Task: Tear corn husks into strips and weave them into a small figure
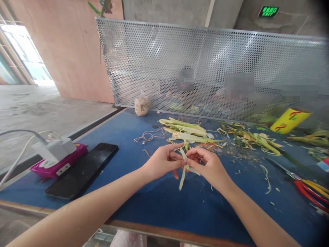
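Both of my hands meet over the middle of the blue table. My left hand point(165, 160) pinches a pale strip of corn husk point(182, 178) between thumb and fingers. From the other side my right hand point(207, 161) has its thumb and fingertips closed on the same husk, close to the left fingertips. One end of the strip hangs down below the fingers, and other pale ends stick out around them. Just beyond my hands lies a pile of long green-white corn husks point(186, 129). The exact spot where the fingers grip is partly hidden.
A black phone point(83, 169) and a magenta power strip point(60, 164) with a white charger lie left. Loose string point(149, 136) and a wrapped roll point(141, 106) sit farther back. Scissors point(303, 187), husk scraps point(257, 140) and a yellow tube point(290, 120) are right. A perforated metal screen point(154, 61) stands behind.
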`<state>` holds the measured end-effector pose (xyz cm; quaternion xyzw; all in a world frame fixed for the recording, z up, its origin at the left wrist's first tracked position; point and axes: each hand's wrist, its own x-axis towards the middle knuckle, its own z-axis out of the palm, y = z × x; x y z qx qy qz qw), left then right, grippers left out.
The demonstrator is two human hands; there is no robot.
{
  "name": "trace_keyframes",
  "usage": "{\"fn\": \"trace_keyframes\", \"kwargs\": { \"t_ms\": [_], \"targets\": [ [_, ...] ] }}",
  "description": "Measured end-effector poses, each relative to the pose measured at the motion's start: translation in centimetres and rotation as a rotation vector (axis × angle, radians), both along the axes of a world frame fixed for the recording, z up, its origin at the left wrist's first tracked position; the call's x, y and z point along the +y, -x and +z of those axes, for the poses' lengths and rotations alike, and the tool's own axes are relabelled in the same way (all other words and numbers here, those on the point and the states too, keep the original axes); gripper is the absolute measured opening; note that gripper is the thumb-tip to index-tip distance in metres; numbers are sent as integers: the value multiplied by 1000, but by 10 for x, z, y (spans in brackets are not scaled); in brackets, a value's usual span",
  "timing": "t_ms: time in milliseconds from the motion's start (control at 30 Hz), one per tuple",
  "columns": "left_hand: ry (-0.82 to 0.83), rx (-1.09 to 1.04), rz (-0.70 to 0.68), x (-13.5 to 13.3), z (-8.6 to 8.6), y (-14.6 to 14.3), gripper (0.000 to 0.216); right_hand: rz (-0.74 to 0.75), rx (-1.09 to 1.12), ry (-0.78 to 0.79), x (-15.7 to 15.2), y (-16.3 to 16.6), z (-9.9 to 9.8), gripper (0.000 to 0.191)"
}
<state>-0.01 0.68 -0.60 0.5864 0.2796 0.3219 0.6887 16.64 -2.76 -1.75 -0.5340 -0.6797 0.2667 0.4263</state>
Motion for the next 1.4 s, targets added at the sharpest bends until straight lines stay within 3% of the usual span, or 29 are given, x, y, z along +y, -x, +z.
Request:
{"fn": "trace_keyframes", "kwargs": {
  "t_ms": [167,467,633,933,1400],
  "targets": [
    [-57,46,-13,-2,0,0,73,92,157,146,3,0,-1,16],
    [-97,105,-9,-2,-3,0,68,110,226,94,0,4,4,11],
    [-102,131,-62,-4,-1,-1,65,16,273,27,2,0,2,17],
    [-106,22,89,2,1,2,75,186,128,98,2,-1,-1,17],
    [-186,7,179,6,10,6,78,116,208,-50,2,-10,6,16]
  ]
}}
